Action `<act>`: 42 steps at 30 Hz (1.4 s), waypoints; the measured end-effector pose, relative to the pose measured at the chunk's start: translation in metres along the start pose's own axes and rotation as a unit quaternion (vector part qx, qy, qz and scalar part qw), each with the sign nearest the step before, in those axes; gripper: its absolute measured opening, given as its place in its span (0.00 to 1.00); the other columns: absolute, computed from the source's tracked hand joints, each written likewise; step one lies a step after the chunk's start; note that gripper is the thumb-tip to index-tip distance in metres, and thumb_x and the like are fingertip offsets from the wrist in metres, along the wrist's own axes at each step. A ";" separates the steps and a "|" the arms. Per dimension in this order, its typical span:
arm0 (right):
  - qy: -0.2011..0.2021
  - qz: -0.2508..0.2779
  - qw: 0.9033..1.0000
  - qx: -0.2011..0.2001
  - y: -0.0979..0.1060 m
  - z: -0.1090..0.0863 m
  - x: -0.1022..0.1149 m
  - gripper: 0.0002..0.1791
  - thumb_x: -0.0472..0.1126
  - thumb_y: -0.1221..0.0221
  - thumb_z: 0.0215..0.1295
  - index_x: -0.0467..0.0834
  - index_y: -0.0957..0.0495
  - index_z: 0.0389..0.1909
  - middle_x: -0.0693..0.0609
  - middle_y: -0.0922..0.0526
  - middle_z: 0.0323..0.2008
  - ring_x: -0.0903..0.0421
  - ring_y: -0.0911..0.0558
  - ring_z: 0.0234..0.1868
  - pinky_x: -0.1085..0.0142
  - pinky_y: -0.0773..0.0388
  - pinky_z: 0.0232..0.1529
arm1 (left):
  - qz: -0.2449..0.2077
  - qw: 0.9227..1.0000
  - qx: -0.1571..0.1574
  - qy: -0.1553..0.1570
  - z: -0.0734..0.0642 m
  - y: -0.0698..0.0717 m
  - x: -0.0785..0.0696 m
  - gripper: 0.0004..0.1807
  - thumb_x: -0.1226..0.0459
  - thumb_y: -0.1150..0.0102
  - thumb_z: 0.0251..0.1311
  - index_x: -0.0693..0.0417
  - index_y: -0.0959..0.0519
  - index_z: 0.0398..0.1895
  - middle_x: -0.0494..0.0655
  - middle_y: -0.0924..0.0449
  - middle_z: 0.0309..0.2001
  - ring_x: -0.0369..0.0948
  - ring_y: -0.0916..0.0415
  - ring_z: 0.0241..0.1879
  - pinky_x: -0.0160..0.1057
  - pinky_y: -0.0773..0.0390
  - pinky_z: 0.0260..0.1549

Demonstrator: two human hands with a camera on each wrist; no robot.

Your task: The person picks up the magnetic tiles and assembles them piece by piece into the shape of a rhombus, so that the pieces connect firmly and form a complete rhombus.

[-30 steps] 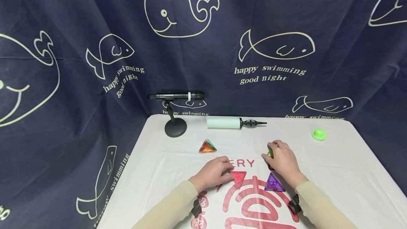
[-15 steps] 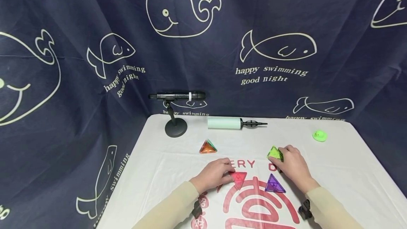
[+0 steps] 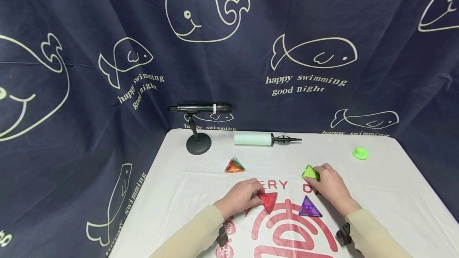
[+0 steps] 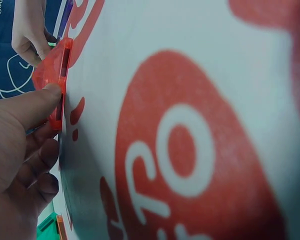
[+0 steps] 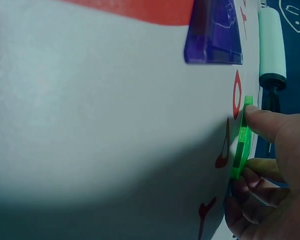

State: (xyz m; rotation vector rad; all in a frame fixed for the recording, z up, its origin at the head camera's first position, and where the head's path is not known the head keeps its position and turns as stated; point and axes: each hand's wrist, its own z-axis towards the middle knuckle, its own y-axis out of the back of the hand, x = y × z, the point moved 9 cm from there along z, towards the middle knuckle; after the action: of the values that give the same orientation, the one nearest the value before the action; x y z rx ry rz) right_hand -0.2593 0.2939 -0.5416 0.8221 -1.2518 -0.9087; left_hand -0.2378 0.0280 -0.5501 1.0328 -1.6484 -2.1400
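Note:
My left hand (image 3: 242, 197) pinches a red translucent triangular magnetic tile (image 3: 269, 202) by its left corner, just above the printed cloth. In the left wrist view the thumb presses the edge of this red tile (image 4: 51, 67), with the other fingers curled beneath. Over on the right, my right hand (image 3: 331, 184) holds a lime-green triangular tile (image 3: 309, 172) between thumb and fingers. The right wrist view shows the green tile (image 5: 243, 137) edge-on, close to the cloth. A purple triangular tile (image 3: 310, 207) lies between the hands. Farther back sits an orange and green triangular piece (image 3: 234, 165).
A black microphone on a stand (image 3: 198, 143) is at the back left of the white cloth-covered table (image 3: 201, 186). Beside it lies a mint-green hand pump (image 3: 253, 139). A small bright green toy (image 3: 360, 153) rests at the back right. A dark blue curtain (image 3: 229, 71) hangs behind.
My right hand has shifted right and slightly nearer, and the green tile in it now shows its face. The red tile looks darker and tilted, with the left hand nearly in place.

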 end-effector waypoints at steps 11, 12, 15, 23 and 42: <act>0.001 0.002 1.000 0.028 0.001 0.004 0.000 0.33 0.48 0.25 0.60 0.23 0.21 0.51 0.38 0.22 0.36 0.49 0.25 0.31 0.48 0.24 0.35 | -0.035 0.999 0.020 -0.004 -0.002 -0.001 -0.001 0.13 0.57 0.28 0.66 0.47 0.16 0.51 0.33 0.21 0.44 0.25 0.29 0.40 0.26 0.27 0.45; 0.000 0.002 1.000 0.031 0.001 0.004 0.000 0.33 0.48 0.25 0.60 0.23 0.21 0.52 0.38 0.22 0.36 0.49 0.26 0.31 0.48 0.24 0.35 | -0.036 0.999 0.021 -0.006 -0.002 -0.001 -0.001 0.12 0.58 0.29 0.67 0.47 0.15 0.51 0.33 0.21 0.45 0.25 0.28 0.41 0.26 0.27 0.46; -0.002 0.001 0.999 0.039 0.003 0.005 0.001 0.35 0.49 0.25 0.60 0.23 0.22 0.53 0.38 0.21 0.36 0.49 0.25 0.32 0.48 0.23 0.36 | -0.029 0.999 0.016 -0.017 -0.003 0.001 -0.002 0.09 0.59 0.31 0.69 0.47 0.14 0.49 0.34 0.20 0.45 0.26 0.26 0.43 0.27 0.26 0.49; -0.011 0.004 0.998 0.054 -0.001 0.008 -0.002 0.36 0.50 0.25 0.60 0.24 0.22 0.56 0.39 0.22 0.37 0.48 0.25 0.33 0.48 0.23 0.38 | -0.004 0.999 -0.015 -0.029 -0.002 0.007 0.000 0.04 0.61 0.32 0.69 0.46 0.15 0.44 0.33 0.21 0.40 0.27 0.27 0.39 0.28 0.25 0.46; 0.012 0.015 0.999 0.048 -0.006 0.011 0.015 0.34 0.48 0.25 0.60 0.24 0.22 0.55 0.40 0.23 0.37 0.49 0.26 0.32 0.49 0.24 0.37 | 0.021 0.996 -0.053 0.069 -0.001 0.017 0.023 0.13 0.59 0.30 0.63 0.43 0.25 0.25 0.33 0.32 0.24 0.32 0.36 0.24 0.31 0.35 0.24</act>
State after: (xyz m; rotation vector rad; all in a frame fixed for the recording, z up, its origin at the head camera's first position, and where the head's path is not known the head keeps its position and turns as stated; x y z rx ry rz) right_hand -0.2692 0.2773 -0.5390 0.8855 -1.2918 -0.8184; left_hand -0.2572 0.0083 -0.5437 1.0785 -1.4653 -2.0561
